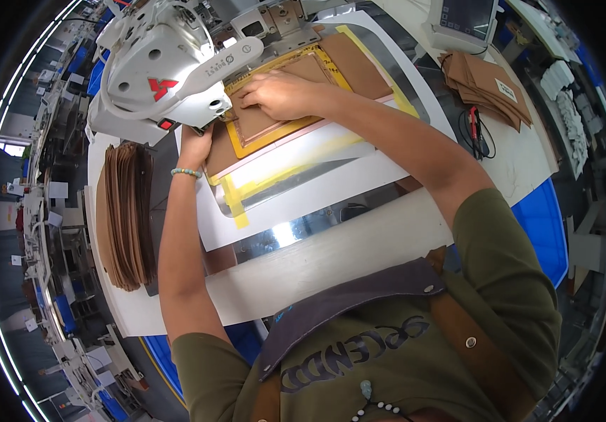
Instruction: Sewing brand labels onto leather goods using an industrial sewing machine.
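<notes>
A white industrial sewing machine head (155, 77) hangs over the upper left of the work. Beneath it lies a yellow rectangular frame (275, 142) with a brown inner panel (260, 126), on top of a larger brown piece (355, 65). My right hand (278, 95) rests on the panel inside the frame, fingers spread toward the machine and holding nothing that shows. My left hand (196, 145) is at the left edge of the brown piece, close under the machine head, which hides its fingers.
A white sheet with yellow tape (239, 211) lies under the work. Stacks of brown pieces stand left (127, 218) and right (489, 88). A red-handled tool with black cord (474, 126) lies at the right, below a control screen (464, 21). A blue bin (542, 225) sits beside the table.
</notes>
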